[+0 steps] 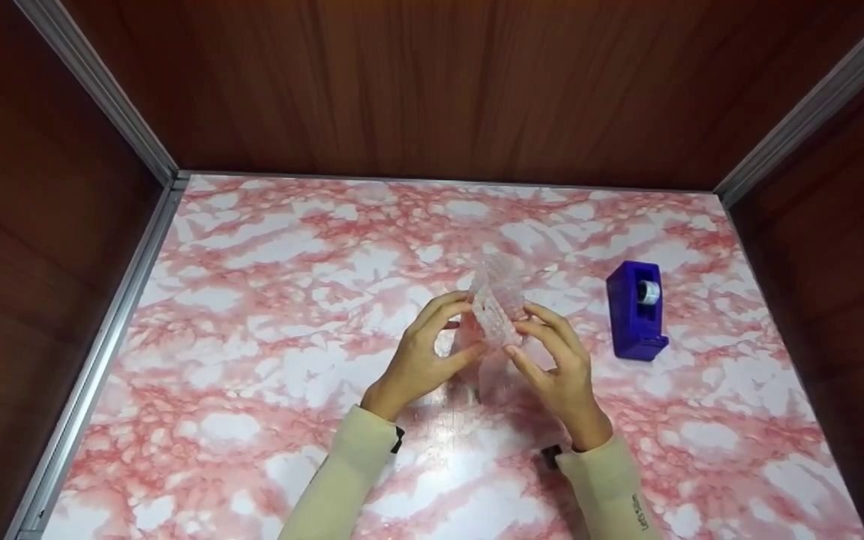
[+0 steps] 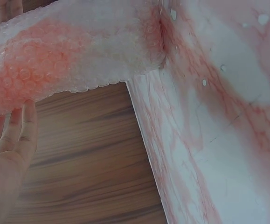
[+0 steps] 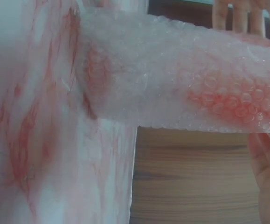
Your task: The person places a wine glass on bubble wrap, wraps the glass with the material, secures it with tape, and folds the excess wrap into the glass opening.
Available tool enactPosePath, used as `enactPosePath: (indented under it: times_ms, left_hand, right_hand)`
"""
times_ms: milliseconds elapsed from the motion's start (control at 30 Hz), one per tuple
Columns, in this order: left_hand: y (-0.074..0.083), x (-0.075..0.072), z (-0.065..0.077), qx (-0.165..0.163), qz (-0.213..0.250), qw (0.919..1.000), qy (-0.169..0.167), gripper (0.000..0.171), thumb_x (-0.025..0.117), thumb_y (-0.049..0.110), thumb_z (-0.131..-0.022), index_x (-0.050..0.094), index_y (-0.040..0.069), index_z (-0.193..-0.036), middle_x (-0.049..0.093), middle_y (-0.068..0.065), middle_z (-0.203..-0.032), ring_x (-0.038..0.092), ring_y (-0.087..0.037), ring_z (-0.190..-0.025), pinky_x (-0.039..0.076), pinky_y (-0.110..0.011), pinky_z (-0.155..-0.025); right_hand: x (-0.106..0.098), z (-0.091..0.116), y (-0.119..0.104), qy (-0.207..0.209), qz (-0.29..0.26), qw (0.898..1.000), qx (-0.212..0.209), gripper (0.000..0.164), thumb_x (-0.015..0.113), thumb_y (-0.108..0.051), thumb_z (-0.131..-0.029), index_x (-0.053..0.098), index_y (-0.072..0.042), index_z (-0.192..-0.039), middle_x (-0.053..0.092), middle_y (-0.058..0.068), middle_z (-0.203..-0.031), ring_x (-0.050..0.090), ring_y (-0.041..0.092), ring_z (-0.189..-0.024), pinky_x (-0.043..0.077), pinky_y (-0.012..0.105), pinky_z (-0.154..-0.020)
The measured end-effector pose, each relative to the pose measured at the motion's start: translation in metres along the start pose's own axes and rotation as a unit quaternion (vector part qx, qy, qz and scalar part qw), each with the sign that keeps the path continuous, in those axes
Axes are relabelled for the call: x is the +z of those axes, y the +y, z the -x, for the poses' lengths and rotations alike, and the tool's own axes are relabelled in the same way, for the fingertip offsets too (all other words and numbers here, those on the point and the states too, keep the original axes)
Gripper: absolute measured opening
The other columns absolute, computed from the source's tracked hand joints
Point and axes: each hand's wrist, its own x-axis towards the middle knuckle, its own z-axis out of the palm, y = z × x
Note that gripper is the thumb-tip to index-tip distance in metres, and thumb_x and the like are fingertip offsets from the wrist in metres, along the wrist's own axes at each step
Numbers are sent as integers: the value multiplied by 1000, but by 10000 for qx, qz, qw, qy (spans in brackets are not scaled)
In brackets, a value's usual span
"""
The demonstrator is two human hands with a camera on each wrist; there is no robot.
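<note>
Between my two hands stands a bubble-wrap bundle (image 1: 496,304), clear and bumpy, its lower end at the tabletop in both wrist views. My left hand (image 1: 424,349) holds its left side, thumb toward me and fingers bent around the far side. On the right side, the right hand (image 1: 563,367) grips the wrap near its upper edge with thumb and fingertips. Pinkish red shows through the plastic of the bubble wrap (image 2: 88,51) in the left wrist view, and through the same wrap (image 3: 148,70) in the right wrist view. Whether something lies inside I cannot tell.
A blue-purple tape dispenser (image 1: 636,311) with a tape roll stands to the right of my hands. The red-and-white marbled table (image 1: 289,300) has brown wood-grain panels (image 1: 432,90) at the back and both sides, with metal framing (image 1: 124,277) along the left edge.
</note>
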Motion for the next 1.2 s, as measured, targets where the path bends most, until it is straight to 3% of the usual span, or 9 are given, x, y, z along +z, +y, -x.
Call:
enactPosePath:
  times_ms: [200, 500, 1200]
  left_hand:
    - [1, 1, 1, -38, 43, 10000, 59, 51, 80, 16, -87, 57, 11, -132, 47, -6, -144, 49, -22, -130, 52, -34, -92]
    - [1, 2, 1, -60, 62, 9999, 127, 53, 83, 12, -83, 59, 9, -130, 48, -12, -142, 50, -25, -128, 53, -36, -90]
    - [-2, 3, 1, -15, -136, 9999, 1, 47, 76, 20, -91, 57, 11, -133, 46, -6, -145, 49, -22, -130, 51, -30, -93]
  right_hand:
    - [0, 1, 6, -68, 316, 9989, -334, 25, 76, -12, -91, 71, 11, -98, 64, 31, -115, 60, 49, -101, 47, 38, -98]
    - [-4, 16, 30, -438, 606, 9968, -290, 28, 71, -25, -96, 74, 2, -105, 65, 21, -125, 61, 40, -109, 45, 35, -101]
    - [-10, 13, 33, -1415, 1461, 9789, -173, 27, 59, -30, -102, 69, -4, -101, 64, 11, -127, 54, 30, -120, 38, 38, -106]
